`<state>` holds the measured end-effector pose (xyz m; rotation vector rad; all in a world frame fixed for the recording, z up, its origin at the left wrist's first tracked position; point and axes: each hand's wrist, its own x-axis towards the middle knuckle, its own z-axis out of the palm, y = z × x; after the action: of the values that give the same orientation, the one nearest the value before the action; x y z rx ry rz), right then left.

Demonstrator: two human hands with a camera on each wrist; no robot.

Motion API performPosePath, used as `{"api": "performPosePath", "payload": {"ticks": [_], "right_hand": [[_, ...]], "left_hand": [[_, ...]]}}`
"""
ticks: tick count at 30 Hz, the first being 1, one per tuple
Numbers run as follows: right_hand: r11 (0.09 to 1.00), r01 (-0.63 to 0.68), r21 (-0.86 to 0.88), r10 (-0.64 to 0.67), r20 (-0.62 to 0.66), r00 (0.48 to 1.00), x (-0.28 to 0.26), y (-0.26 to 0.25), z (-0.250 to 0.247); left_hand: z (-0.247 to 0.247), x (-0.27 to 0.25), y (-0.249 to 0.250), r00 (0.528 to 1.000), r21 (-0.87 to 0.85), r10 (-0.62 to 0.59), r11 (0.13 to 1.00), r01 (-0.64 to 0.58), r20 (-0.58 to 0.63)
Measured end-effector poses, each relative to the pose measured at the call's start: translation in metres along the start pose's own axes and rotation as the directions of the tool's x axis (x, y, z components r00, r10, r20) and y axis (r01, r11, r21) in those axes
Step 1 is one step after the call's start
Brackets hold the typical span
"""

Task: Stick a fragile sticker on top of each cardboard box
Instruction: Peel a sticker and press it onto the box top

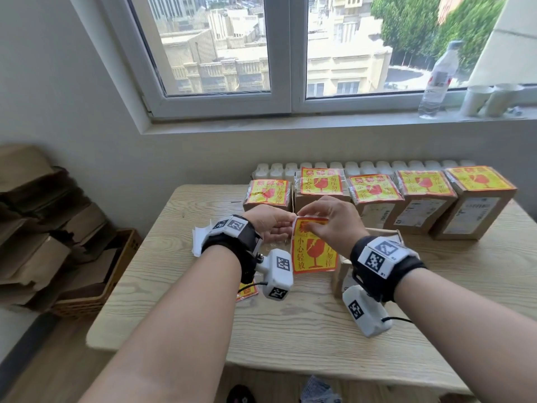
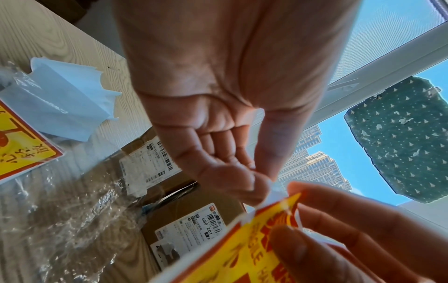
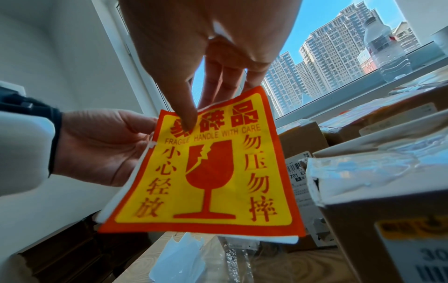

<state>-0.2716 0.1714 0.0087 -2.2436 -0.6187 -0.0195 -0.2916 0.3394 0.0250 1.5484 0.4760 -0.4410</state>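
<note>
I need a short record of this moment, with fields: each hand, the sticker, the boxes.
left hand: pinches the white backing at the sticker's top corner
right hand: pinches the sticker's top edge
sticker: held in the air above the table, backing partly peeled
labelled boxes: five in a row, each with a sticker on top
unlabelled box: beside the right hand, top bare

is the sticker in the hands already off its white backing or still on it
Still on: the sticker shows white backing along its edges, and the left hand and right hand pinch only its top corner.

Head high; wrists close, facing sticker (image 3: 203,172)
</note>
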Motion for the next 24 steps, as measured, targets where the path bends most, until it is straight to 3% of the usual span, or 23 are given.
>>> {"api": "performPosePath", "payload": {"ticks": [14,24], "right_hand": [[0.999,0.027,-0.032,-0.027,-0.002,1.000,-0.003,-0.008,0.004],[0.994,-0.061,0.094,0.062,-0.011,0.998,-0.002,-0.011,0.011]], "left_hand": [[-0.005,-0.006,-0.004,0.999,0.011,0.025,1.000,-0.026,0.029],[-0.015,-0.004,-0.012,0.992,-0.017,0.126,0.992,-0.126,0.000]]}}
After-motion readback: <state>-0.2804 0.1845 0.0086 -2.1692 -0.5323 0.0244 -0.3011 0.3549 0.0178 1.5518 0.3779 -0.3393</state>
